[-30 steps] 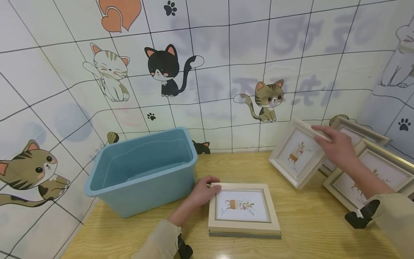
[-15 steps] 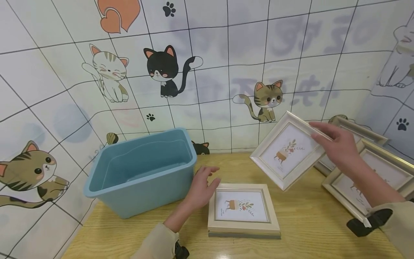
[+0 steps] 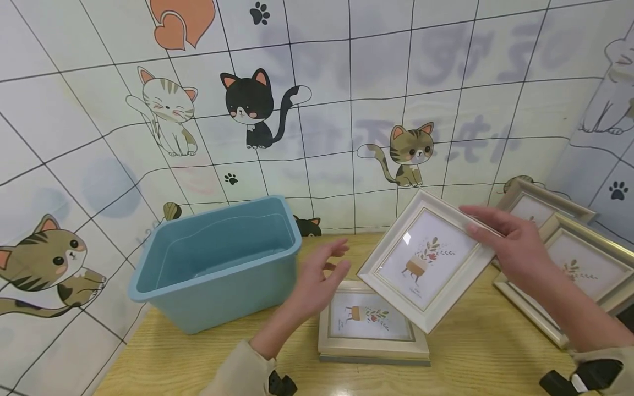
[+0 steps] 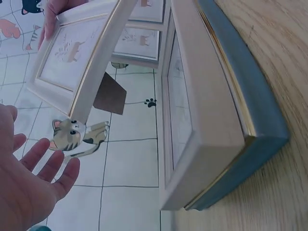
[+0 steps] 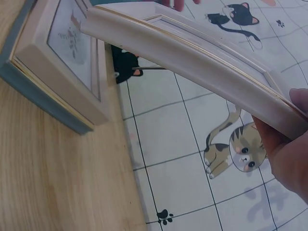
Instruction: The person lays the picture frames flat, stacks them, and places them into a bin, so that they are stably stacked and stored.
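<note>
The left wrist view reveals a brown stand flap (image 4: pixel 110 96) behind the white picture frame (image 3: pixel 426 258), hidden from the head view. The right hand (image 3: pixel 520 247), pinching its edge, has brought it nearer the stack (image 3: pixel 373 324), overlapping the stack's far right corner in the head view. Thin gold lines edge its flowerpot print. The left hand (image 3: pixel 314 283), fingers relaxed, hovers just left of the stack.

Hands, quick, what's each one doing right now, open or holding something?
Left hand: open, holding nothing.
Right hand: closed, gripping the edge of a cream picture frame.
</note>
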`<state>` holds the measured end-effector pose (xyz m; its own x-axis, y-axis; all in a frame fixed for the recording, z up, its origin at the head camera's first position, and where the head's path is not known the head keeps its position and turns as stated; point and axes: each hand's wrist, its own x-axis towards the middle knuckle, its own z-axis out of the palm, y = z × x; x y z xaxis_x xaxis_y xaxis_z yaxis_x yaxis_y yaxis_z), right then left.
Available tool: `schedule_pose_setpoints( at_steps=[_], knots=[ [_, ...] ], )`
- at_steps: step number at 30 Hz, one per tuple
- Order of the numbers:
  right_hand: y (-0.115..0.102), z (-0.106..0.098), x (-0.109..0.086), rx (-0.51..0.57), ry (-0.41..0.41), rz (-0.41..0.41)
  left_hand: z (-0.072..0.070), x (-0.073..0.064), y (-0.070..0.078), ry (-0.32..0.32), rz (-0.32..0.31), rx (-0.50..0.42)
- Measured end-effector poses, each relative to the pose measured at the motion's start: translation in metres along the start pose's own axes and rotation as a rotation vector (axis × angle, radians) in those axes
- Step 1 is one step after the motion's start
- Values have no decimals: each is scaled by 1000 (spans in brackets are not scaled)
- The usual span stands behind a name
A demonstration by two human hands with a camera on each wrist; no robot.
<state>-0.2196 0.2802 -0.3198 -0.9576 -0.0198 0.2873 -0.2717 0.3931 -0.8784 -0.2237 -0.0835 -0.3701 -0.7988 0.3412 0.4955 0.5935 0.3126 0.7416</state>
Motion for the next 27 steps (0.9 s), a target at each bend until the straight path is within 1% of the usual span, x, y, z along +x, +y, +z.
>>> schedule_pose_setpoints(
  at_steps=[5,9,13,16,19,22,25,27],
  knots=[
    [-3,12,-9,24,-38,-44,3,1,9,-7,23,-14],
    [-5,20,-14,71,-78,-80,5,1,15,-18,50,-54],
    [-6,27,-18,159,-134,-76,6,2,20,-45,89,-84],
    [-6,32,-21,214,-166,-67,6,3,24,-81,102,-118],
    [-7,37,-24,240,-188,-78,7,3,27,-128,77,-147],
    [-9,42,-27,298,-213,-84,9,3,30,-173,39,-171],
    [-10,46,-30,362,-236,-97,12,3,32,-203,25,-199],
    [-10,48,-30,404,-255,-104,13,2,33,-218,5,-224]
  ],
)
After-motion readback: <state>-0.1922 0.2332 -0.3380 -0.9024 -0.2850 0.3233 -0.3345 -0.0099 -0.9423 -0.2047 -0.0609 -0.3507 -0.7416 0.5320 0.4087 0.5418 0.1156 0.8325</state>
